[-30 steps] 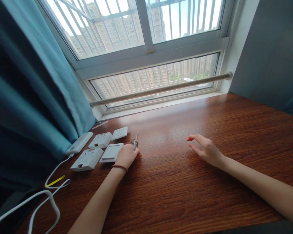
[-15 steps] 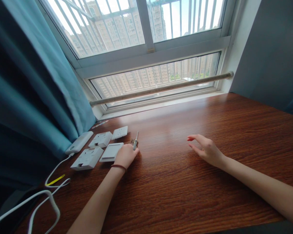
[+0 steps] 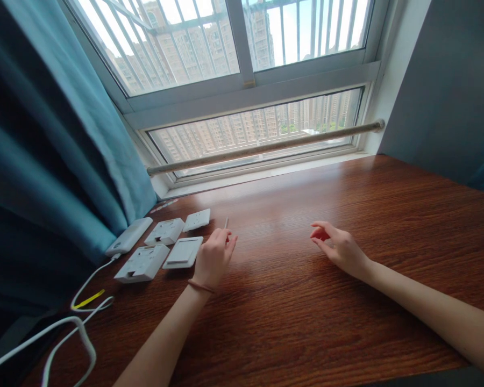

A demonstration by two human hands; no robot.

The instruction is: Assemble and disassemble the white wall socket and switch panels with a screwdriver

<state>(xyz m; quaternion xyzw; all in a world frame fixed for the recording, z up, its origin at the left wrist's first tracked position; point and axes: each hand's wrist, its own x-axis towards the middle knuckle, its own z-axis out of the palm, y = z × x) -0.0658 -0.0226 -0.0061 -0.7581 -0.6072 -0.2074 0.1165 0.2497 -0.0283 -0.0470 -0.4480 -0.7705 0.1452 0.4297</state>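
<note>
My left hand (image 3: 214, 257), with a brown band at the wrist, is at the table's left side over the screwdriver. Its fingers bend downward and the thumb stands a little apart; the fingertips are mostly hidden. Only the thin metal shaft of the screwdriver (image 3: 226, 222) shows beyond the knuckles. The hand covers the screwdriver's handle and the small screws beside it, so a grip cannot be made out. Close to this hand's left lies a white switch panel (image 3: 183, 252). My right hand (image 3: 341, 248) is open over the wooden tabletop, fingers curved, thumb apart, holding nothing.
Further left are a white socket plate (image 3: 197, 220), two white mounting boxes (image 3: 164, 231) and a white device (image 3: 129, 236) with a white cable (image 3: 89, 337). A yellow strip (image 3: 89, 299) lies by the cable. Behind the table (image 3: 290, 312) are a window and a blue curtain (image 3: 100, 134).
My left hand has moved slightly right and forward, over the screwdriver handle and screws that showed before. My right hand has barely moved.
</note>
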